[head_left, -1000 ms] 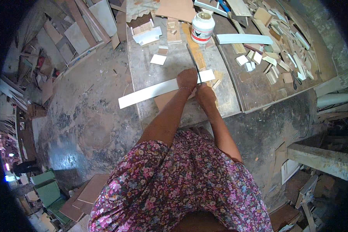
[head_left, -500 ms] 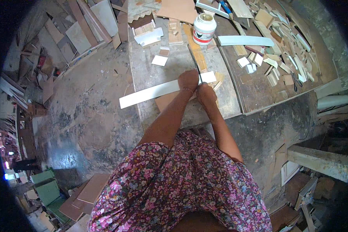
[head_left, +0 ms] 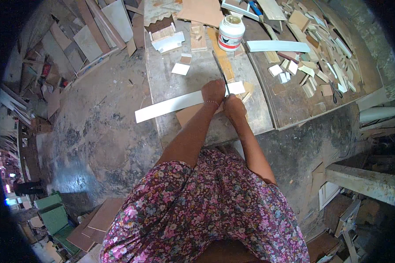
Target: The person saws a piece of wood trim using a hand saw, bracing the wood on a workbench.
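Left fingers point(head_left: 216, 85) closed over white strip point(head_left: 169, 106); right fingers point(head_left: 231, 100) clenched on dark-bladed tool point(head_left: 220, 66).

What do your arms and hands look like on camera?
Both the left hand and the right hand are ungloved. A thin, light, beaded-looking bracelet circles the left wrist; none shows on the right. The dark clothing has a pink, white and bluish floral print; its short sleeves leave the forearms bare.

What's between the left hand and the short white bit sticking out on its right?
In the head view, a thin dark blade runs between the left hand and the short white bit.
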A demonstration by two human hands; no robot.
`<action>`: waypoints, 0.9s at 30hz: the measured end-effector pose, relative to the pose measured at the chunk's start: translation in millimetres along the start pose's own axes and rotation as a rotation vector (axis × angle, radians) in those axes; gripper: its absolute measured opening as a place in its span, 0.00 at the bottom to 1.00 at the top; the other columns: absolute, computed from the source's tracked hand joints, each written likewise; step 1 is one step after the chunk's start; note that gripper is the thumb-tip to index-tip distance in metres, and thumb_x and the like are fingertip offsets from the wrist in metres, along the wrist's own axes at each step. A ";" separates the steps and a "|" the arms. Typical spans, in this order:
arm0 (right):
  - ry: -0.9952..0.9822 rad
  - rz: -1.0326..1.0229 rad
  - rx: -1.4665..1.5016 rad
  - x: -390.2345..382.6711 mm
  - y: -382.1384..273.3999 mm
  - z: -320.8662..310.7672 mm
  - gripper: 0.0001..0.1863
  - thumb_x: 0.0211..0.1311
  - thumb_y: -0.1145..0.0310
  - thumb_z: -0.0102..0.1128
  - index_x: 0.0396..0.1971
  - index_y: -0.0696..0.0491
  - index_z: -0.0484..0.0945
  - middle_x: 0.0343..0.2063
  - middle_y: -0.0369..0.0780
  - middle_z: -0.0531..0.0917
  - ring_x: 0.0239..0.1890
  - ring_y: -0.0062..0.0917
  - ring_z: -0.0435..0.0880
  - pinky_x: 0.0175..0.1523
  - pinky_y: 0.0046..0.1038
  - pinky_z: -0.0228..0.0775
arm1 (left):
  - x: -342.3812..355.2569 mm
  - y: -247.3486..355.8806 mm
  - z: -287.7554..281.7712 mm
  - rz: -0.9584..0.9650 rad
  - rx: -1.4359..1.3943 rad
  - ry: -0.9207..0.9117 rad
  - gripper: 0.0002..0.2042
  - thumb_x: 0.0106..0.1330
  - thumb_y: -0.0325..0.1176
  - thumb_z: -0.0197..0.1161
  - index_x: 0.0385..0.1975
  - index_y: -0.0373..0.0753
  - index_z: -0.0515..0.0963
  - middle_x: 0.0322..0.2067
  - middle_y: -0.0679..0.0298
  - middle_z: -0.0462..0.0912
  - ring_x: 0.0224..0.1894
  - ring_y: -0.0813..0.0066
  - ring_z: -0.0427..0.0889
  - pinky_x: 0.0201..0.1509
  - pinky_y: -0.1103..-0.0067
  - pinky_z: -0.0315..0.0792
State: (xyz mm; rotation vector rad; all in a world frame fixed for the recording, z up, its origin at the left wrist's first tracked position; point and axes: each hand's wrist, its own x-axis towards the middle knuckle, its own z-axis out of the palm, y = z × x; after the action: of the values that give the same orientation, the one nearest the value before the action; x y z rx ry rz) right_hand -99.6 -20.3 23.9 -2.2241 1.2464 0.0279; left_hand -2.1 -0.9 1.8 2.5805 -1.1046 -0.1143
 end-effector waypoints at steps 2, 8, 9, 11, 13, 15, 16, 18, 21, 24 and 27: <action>0.010 -0.001 -0.002 -0.6 -2.0 1.3 0.15 0.54 0.62 0.42 0.29 0.59 0.72 0.28 0.52 0.77 0.33 0.44 0.77 0.38 0.39 0.67 | 2.2 -6.6 6.9 0.048 0.058 0.026 0.15 0.57 0.39 0.42 0.22 0.40 0.75 0.23 0.57 0.78 0.26 0.61 0.78 0.32 0.68 0.71; 0.054 -0.091 -0.001 11.2 11.7 12.8 0.13 0.53 0.65 0.44 0.26 0.60 0.72 0.25 0.52 0.77 0.32 0.44 0.77 0.36 0.39 0.68 | 5.0 -3.7 7.2 0.056 0.052 -0.016 0.15 0.57 0.39 0.42 0.21 0.41 0.76 0.23 0.57 0.78 0.27 0.61 0.78 0.30 0.68 0.71; 0.054 -0.091 -0.002 11.1 11.4 12.9 0.13 0.53 0.65 0.44 0.26 0.60 0.72 0.25 0.52 0.77 0.32 0.44 0.77 0.36 0.39 0.68 | 4.8 -3.7 7.1 0.056 0.052 -0.017 0.15 0.57 0.39 0.42 0.21 0.41 0.76 0.23 0.57 0.78 0.27 0.61 0.78 0.30 0.68 0.71; 0.053 -0.076 0.023 10.7 10.7 13.0 0.14 0.53 0.64 0.44 0.27 0.60 0.72 0.25 0.52 0.77 0.32 0.44 0.77 0.36 0.39 0.68 | 4.0 -3.3 6.9 0.058 0.052 -0.002 0.15 0.57 0.38 0.42 0.20 0.39 0.77 0.23 0.56 0.78 0.27 0.60 0.78 0.31 0.68 0.71; 0.050 -0.066 0.010 10.0 9.4 13.1 0.14 0.53 0.64 0.44 0.27 0.60 0.72 0.25 0.52 0.77 0.32 0.44 0.77 0.36 0.39 0.68 | 4.2 -4.7 8.7 0.040 0.041 0.010 0.15 0.57 0.38 0.42 0.20 0.39 0.76 0.23 0.55 0.78 0.27 0.60 0.78 0.31 0.68 0.71; 0.047 -0.055 -0.003 7.9 7.4 12.2 0.14 0.53 0.64 0.44 0.27 0.60 0.72 0.25 0.52 0.77 0.32 0.44 0.77 0.37 0.39 0.68 | 4.4 -5.3 9.5 0.022 0.030 0.019 0.16 0.57 0.38 0.42 0.20 0.38 0.76 0.23 0.55 0.78 0.27 0.60 0.78 0.31 0.68 0.71; 0.061 -0.049 0.010 5.9 6.4 11.1 0.14 0.53 0.64 0.43 0.27 0.60 0.72 0.25 0.52 0.77 0.32 0.44 0.77 0.37 0.39 0.68 | 4.5 -5.3 9.4 0.031 0.023 0.013 0.16 0.57 0.38 0.42 0.20 0.38 0.76 0.23 0.54 0.78 0.27 0.60 0.78 0.31 0.68 0.71; 0.074 -0.044 0.023 3.8 4.0 8.2 0.14 0.53 0.64 0.43 0.27 0.60 0.72 0.25 0.53 0.77 0.32 0.44 0.77 0.37 0.39 0.68 | 4.5 -4.6 7.7 0.037 0.015 0.007 0.16 0.57 0.38 0.41 0.20 0.38 0.77 0.23 0.54 0.78 0.27 0.60 0.78 0.32 0.68 0.71; 0.057 -0.030 0.014 3.9 4.9 9.0 0.15 0.55 0.63 0.42 0.27 0.61 0.72 0.25 0.53 0.77 0.32 0.44 0.77 0.37 0.39 0.68 | 5.0 -3.0 4.2 0.016 0.031 -0.047 0.16 0.57 0.38 0.41 0.21 0.38 0.77 0.24 0.54 0.78 0.27 0.60 0.78 0.32 0.68 0.71; 0.086 -0.151 -0.033 7.9 10.4 14.5 0.17 0.56 0.62 0.40 0.26 0.61 0.72 0.25 0.54 0.77 0.32 0.45 0.77 0.37 0.39 0.68 | 5.4 -2.2 2.9 0.020 0.058 -0.022 0.16 0.57 0.37 0.42 0.20 0.38 0.77 0.24 0.54 0.78 0.27 0.61 0.79 0.32 0.68 0.72; 0.088 -0.071 0.035 8.1 6.7 13.1 0.17 0.56 0.62 0.39 0.25 0.61 0.72 0.25 0.54 0.76 0.31 0.45 0.77 0.37 0.40 0.68 | 6.5 -2.5 1.7 0.080 0.058 -0.039 0.12 0.54 0.32 0.45 0.21 0.36 0.76 0.25 0.54 0.78 0.29 0.60 0.79 0.31 0.66 0.72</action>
State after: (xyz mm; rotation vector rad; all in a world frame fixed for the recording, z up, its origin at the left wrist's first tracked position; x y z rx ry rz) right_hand -97.0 -22.7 7.5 -2.2592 1.2040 -0.1200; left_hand 3.7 -4.4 -0.3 2.5902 -1.2405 -0.1154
